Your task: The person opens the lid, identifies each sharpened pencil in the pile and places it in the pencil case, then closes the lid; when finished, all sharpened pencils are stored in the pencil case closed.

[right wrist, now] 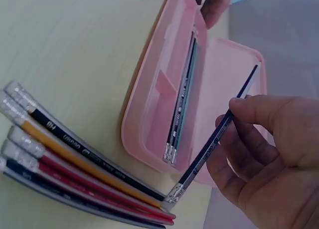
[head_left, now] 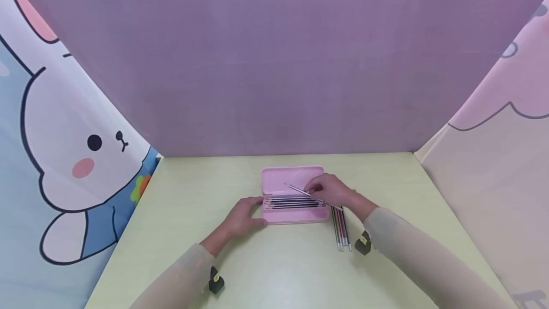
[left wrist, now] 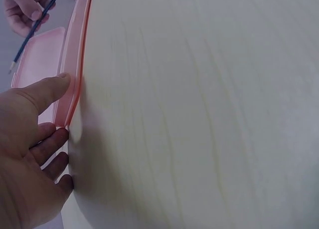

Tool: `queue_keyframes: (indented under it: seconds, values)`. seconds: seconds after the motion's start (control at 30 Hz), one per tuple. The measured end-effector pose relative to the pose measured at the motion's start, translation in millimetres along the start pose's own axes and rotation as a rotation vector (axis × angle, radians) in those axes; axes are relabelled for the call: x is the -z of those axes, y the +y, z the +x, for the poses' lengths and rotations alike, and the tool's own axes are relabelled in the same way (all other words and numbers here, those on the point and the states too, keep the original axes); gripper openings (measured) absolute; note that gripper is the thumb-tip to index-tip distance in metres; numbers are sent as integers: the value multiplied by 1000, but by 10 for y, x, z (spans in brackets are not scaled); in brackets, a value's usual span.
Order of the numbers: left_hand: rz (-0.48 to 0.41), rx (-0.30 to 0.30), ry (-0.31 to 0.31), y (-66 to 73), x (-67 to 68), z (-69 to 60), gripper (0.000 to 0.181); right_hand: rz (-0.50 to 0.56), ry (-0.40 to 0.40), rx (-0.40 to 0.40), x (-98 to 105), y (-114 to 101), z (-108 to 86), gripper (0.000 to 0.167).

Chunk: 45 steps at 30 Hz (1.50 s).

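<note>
A pink pencil case (head_left: 296, 215) lies with its lid (head_left: 285, 175) raised at the back; several dark pencils (head_left: 291, 202) rest inside, erasers toward the right end. At its left end, my left hand (head_left: 243, 216) holds the case, the thumb (left wrist: 52, 89) against the front wall. Above the case's right part, my right hand (head_left: 332, 189) pinches a dark blue pencil (right wrist: 212, 139) between thumb and fingers. That pencil is tilted, its eraser end toward the loose pencils. Beside the case on the right lies a group of loose pencils (right wrist: 84, 164) in black, yellow, red and dark blue.
The pale wood-patterned table (head_left: 283, 271) carries the case and pencils. Behind it stands a plain purple panel (head_left: 283, 70). A rabbit-printed cloth (head_left: 64, 156) hangs at the left and a pink and cream one (head_left: 502, 156) at the right.
</note>
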State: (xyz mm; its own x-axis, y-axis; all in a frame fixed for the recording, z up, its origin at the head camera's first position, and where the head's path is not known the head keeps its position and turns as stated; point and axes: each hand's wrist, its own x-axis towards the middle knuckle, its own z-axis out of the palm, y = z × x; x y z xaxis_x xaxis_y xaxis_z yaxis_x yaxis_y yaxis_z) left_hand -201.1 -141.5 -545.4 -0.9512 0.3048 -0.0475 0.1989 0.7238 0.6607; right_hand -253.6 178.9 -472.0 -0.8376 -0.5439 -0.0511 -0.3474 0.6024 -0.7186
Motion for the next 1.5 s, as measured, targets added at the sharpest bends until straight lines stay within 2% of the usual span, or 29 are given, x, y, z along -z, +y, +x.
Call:
queue_keyframes:
  seconds: [0.13,0.27,0.53,0.83,1.07,1.2,1.33,1.5]
  values:
    - [7,-8,2,2,11,8,76,-39,-43,53,-69,-21,118,19]
    - [0,-9,4,-6,11,13,76,-67,-41,76,-157,-14,237,18]
    - [3,-6,-15,-26,6,14,75,11,-31,80,-352,54,373,16]
    - [0,-13,-11,-13,15,1,74,43,-5,25,-461,66,424,15]
    - [-8,-8,-13,-21,20,-7,74,-83,-16,56,-566,39,420,13]
    - [-9,-6,-15,-31,15,-5,74,-102,-9,63,-611,3,396,13]
    - [-20,3,-12,-33,1,-10,74,-113,-4,34,-634,-27,376,14]
    - [-17,-5,-14,-24,11,-19,74,-153,18,47,-651,-49,365,14]
